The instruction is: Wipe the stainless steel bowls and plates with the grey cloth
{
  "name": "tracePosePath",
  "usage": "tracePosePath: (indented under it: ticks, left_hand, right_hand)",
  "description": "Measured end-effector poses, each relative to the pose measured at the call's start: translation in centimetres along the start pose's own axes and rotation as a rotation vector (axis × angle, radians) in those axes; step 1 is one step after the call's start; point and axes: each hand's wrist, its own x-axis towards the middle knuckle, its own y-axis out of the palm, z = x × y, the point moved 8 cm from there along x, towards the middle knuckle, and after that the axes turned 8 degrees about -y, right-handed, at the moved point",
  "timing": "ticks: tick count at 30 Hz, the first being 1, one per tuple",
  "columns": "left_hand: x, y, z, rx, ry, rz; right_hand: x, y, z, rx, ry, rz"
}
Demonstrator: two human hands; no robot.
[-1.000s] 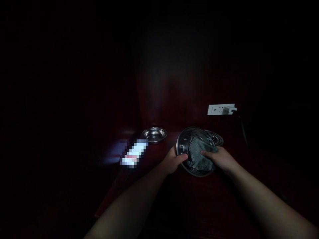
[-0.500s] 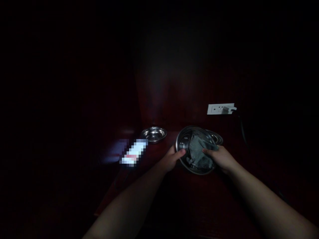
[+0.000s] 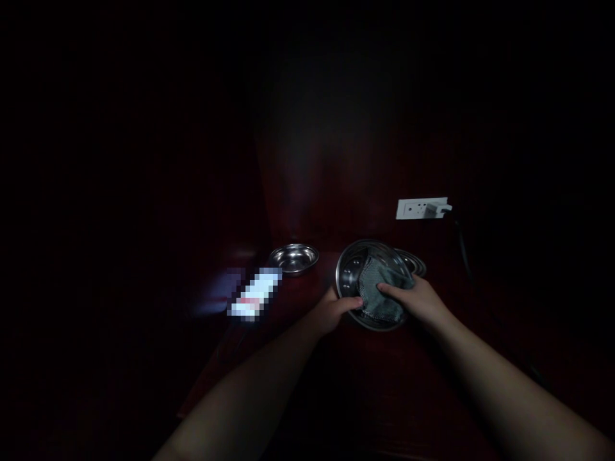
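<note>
A shiny metal bowl (image 3: 346,276) is held up, its inside tilted toward me. My left hand (image 3: 334,312) grips its lower left rim, thumb inside and fingers hidden beneath. A grey-green cloth (image 3: 382,299) lies inside the bowl and over its right rim. My right hand (image 3: 420,301) is closed on the cloth and the bowl's right side, its thumb pressing the cloth against the inner wall; the other fingers are hidden behind.
On the dark red table (image 3: 307,358), a shallow metal dish (image 3: 294,259) stands at the back left. More metal dishes (image 3: 417,264) sit partly hidden behind the bowl. A bright blurred phone-like screen (image 3: 254,296) is at left. A wall socket (image 3: 421,208) holds a plug with a cable (image 3: 462,246).
My right thumb has shifted left with the cloth along the bowl's inside. My left thumb reaches slightly further in and lower on the bowl. The whole view has drifted a little.
</note>
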Motion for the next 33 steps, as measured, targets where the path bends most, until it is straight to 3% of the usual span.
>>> tracePosePath:
  ticks: [11, 17, 23, 28, 33]
  left_hand:
    - [-0.8, 1.5, -1.1, 0.081, 0.086, 0.069]
    - [-0.7, 1.1, -1.4, 0.064, 0.104, 0.089]
    - [-0.4, -0.7, -0.6, 0.067, 0.068, -0.018]
    - [-0.4, -1.0, -0.5, 0.051, 0.023, -0.024]
    - [-0.5, -1.6, 0.2, 0.026, -0.115, -0.033]
  right_hand:
    - [0.3, -0.8, -0.2, -0.2, -0.03, -0.086]
    - [0.1, -0.5, 0.5, -0.144, -0.068, -0.069]
    - [0.4, -0.2, -0.5, -0.096, -0.02, 0.007]
    - [0.4, -0.3, -0.4, -0.096, 0.022, 0.056]
    - [0.0, 0.1, -0.2, -0.09, 0.047, 0.153]
